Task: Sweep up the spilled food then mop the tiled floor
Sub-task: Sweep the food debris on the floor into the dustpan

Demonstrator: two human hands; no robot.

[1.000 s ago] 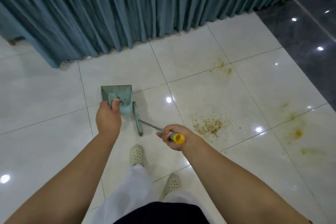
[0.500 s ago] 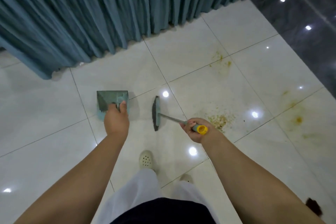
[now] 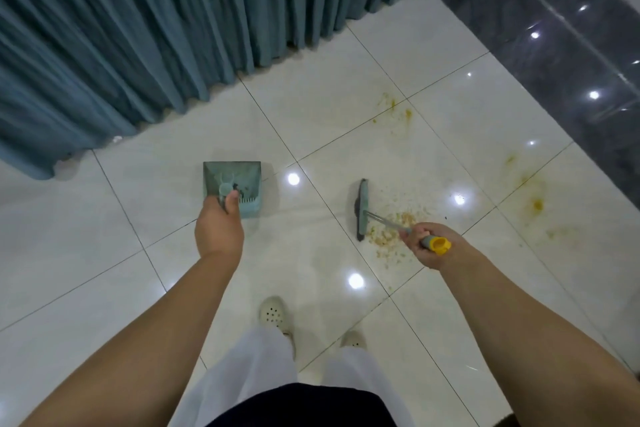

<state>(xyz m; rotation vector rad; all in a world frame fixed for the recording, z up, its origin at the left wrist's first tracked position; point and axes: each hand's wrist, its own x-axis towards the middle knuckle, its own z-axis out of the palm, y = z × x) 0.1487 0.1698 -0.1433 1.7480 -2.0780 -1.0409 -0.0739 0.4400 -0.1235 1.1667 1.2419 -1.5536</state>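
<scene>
1. Change noted: over the preceding second the broom head (image 3: 362, 209) had travelled rightward, away from the dustpan (image 3: 232, 188), and now stood at the left edge of the spilled food (image 3: 391, 234), touching the crumbs. Earlier it lay just beside the pan.
2. Meaning for the task (judgement): sweeping was only beginning; the broom looked placed to gather the pile, with the pan well apart to the left. Mopping not yet started; no mop in view.
3. Spilled food: crumb pile on the white tiled floor (image 3: 145, 253), directly under the broom shaft. Yellow smears (image 3: 536, 206) lay farther right, and another (image 3: 393, 104) nearer the curtain (image 3: 138, 45).
4. Right hand (image 3: 427, 244): fingers wrapped round the broom's handle near its yellow end cap, forearm reaching forward and down, shaft angled left to the head.
5. Left hand (image 3: 218, 230): gripping the dustpan's upright handle, thumb up along it, arm extended forward; pan resting on the floor, some dark debris inside.
6. Other: pale clogs (image 3: 273, 314) and white trousers below.
</scene>
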